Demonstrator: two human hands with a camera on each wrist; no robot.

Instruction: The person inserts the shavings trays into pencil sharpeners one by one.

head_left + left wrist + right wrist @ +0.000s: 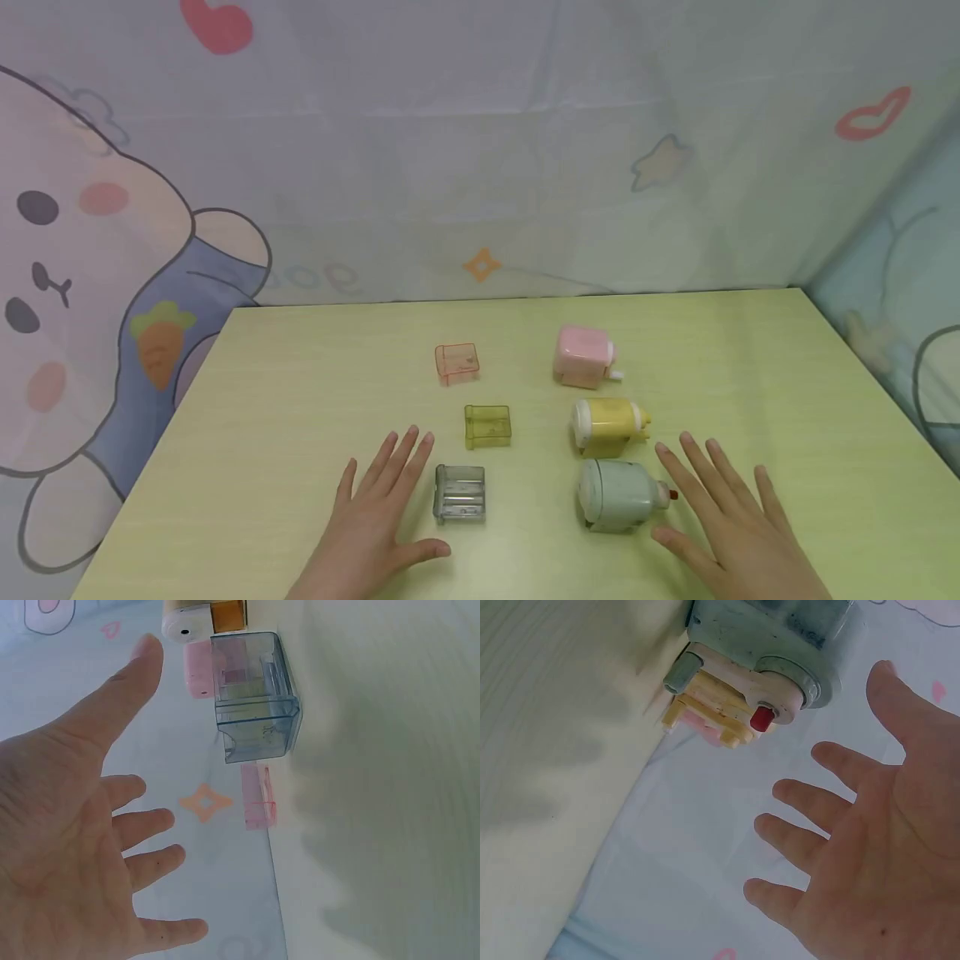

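Observation:
My left hand (367, 521) is spread with straight fingers, left of a clear grey drawer (461, 493) and apart from it. In the left wrist view its palm and that grey drawer (259, 697) show large. My right hand (731, 521) is also spread, holding nothing, just right of a green crank pencil sharpener (622, 496). The right wrist view shows this sharpener's crank with a red tip (762, 718). Farther back lie a yellow sharpener (611, 423) and a pink sharpener (582, 354). To their left are a clear yellow drawer (488, 426) and a clear pink-red drawer (457, 360).
Everything sits on a pale yellow table (300, 375). A cloth backdrop (465, 167) with cartoon prints hangs along the back edge. On the right side is another printed cloth (900, 275). The sharpeners stand in a rough column right of the drawers.

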